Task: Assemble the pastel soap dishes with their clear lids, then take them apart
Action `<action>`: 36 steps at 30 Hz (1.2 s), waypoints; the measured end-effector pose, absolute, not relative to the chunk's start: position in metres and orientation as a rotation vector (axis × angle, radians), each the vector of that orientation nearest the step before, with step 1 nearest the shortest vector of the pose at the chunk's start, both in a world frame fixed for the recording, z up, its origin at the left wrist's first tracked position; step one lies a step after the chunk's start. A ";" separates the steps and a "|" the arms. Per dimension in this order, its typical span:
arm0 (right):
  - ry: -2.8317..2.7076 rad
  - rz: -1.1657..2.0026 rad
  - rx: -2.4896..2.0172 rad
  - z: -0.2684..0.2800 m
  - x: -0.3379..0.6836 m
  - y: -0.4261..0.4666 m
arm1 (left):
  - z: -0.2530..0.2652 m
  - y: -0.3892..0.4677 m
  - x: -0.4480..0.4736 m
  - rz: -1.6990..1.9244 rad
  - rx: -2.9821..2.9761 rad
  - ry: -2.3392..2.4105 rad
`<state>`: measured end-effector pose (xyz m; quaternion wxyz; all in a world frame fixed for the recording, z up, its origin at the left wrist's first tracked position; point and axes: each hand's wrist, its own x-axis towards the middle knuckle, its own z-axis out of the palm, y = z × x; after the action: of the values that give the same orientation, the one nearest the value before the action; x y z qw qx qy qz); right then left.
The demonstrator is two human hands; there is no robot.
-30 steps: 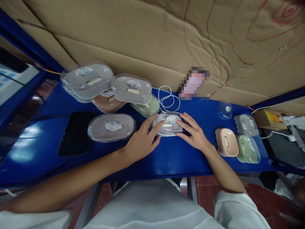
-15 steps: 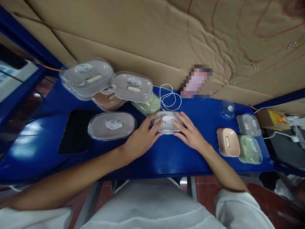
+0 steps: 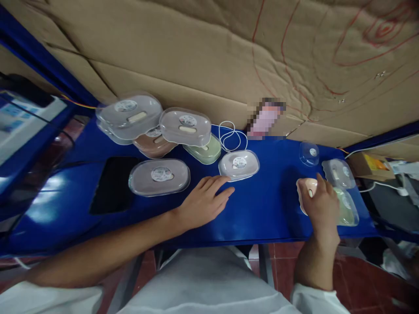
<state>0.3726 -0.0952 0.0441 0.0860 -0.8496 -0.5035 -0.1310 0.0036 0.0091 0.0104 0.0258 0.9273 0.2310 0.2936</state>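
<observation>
My left hand (image 3: 206, 201) hovers just in front of a small grey soap dish (image 3: 229, 168) with a clear lid and round label. Its fingers are stretched out and hold nothing. Over at the right, my right hand (image 3: 322, 207) reaches down over an uncovered peach soap dish (image 3: 313, 185), thumb on one side and fingers on the other. The hand hides much of that dish, which still rests on the table. Beside it sits a green soap dish (image 3: 349, 211) under a clear lid, partly behind my hand.
Several lidded dishes are piled at the back left, a grey one (image 3: 131, 117) on top. A long grey dish (image 3: 175, 176) lies beside a black tablet-like slab (image 3: 111, 185). A white cable (image 3: 233, 136) coils near the cardboard wall (image 3: 183, 56). Clear lids (image 3: 308, 153) stand at the right.
Both hands have come off the small grey dish. My right hand has moved right to the peach dish; my left hand has drawn back slightly towards me.
</observation>
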 end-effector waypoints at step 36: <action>-1.809 -0.537 -1.990 0.003 0.333 -0.107 | -0.009 0.001 0.004 0.668 2.872 0.232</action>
<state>0.3332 -0.1071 0.0030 0.1982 -0.7112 -0.6466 -0.1919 0.0037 0.0005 -0.0088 0.0916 0.9669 0.0781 0.2248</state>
